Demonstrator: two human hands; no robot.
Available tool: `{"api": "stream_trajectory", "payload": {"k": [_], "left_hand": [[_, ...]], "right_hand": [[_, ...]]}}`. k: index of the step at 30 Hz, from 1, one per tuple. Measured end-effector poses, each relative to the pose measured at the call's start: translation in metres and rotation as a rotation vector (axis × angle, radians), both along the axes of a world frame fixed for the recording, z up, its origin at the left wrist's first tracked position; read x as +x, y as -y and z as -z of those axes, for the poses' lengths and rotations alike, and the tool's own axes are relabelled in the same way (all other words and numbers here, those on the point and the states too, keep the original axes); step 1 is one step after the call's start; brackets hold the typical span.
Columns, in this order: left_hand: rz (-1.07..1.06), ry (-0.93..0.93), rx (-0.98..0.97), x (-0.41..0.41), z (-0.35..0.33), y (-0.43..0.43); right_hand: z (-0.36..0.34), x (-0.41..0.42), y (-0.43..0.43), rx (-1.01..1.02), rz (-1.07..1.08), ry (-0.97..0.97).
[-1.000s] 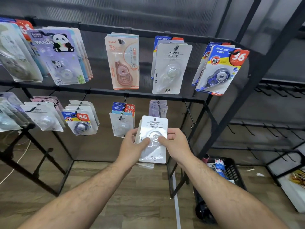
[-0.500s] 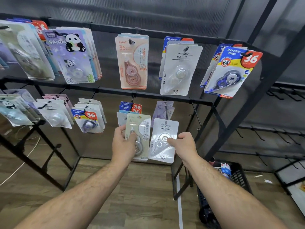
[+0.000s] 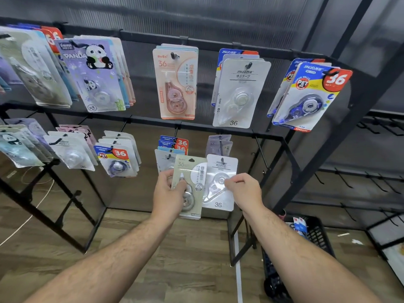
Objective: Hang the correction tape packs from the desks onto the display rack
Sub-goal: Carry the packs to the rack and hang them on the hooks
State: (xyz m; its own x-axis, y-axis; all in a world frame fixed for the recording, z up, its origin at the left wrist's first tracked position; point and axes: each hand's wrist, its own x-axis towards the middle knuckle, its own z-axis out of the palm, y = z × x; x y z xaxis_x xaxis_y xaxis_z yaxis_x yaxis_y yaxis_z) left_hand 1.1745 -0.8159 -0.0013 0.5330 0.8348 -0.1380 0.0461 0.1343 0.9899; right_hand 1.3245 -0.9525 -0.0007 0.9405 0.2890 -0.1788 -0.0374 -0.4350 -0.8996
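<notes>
My left hand (image 3: pixel 169 194) grips a beige-green correction tape pack (image 3: pixel 191 184), thumb across its front. To its right a white pack marked 36 (image 3: pixel 220 182) has its hole on a lower-row hook (image 3: pixel 222 160) of the black display rack (image 3: pixel 218 125). My right hand (image 3: pixel 244 191) pinches that white pack at its right edge. More purple packs hang behind it on the same hook. Both rows of the rack carry hung packs: panda, pink, white and blue ones.
Bare hooks (image 3: pixel 260 154) stick out at the rack's lower right. A second rack with empty hooks (image 3: pixel 371 180) stands to the right. A black basket (image 3: pixel 314 235) holding packs sits on the wooden floor at lower right. A white cable (image 3: pixel 28 217) trails at left.
I pulled the white pack off the stack in my left hand and raised it onto the lower-row hook with my right hand. The beige-green pack now shows in my left hand.
</notes>
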Motion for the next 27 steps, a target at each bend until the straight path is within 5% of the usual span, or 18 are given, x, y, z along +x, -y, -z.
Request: {"api": "stream_trajectory", "payload": {"k": [6,12,17,27], "left_hand": [[0.114,0.001,-0.023,0.009,0.000,0.007],[0.250,-0.065,0.020,0.029,0.001,0.016],[0.291,-0.141,0.102,0.055,0.004,0.021],[0.288,-0.184,0.123,0.081,0.020,0.027]], "right_hand": [[0.000,0.002,0.005,-0.250,-0.174,0.161],[0.001,-0.002,0.019,-0.179,-0.049,0.078],[-0.006,0.006,0.042,-0.280,0.001,0.277],[-0.034,0.031,0.097,-0.126,0.367,0.569]]}}
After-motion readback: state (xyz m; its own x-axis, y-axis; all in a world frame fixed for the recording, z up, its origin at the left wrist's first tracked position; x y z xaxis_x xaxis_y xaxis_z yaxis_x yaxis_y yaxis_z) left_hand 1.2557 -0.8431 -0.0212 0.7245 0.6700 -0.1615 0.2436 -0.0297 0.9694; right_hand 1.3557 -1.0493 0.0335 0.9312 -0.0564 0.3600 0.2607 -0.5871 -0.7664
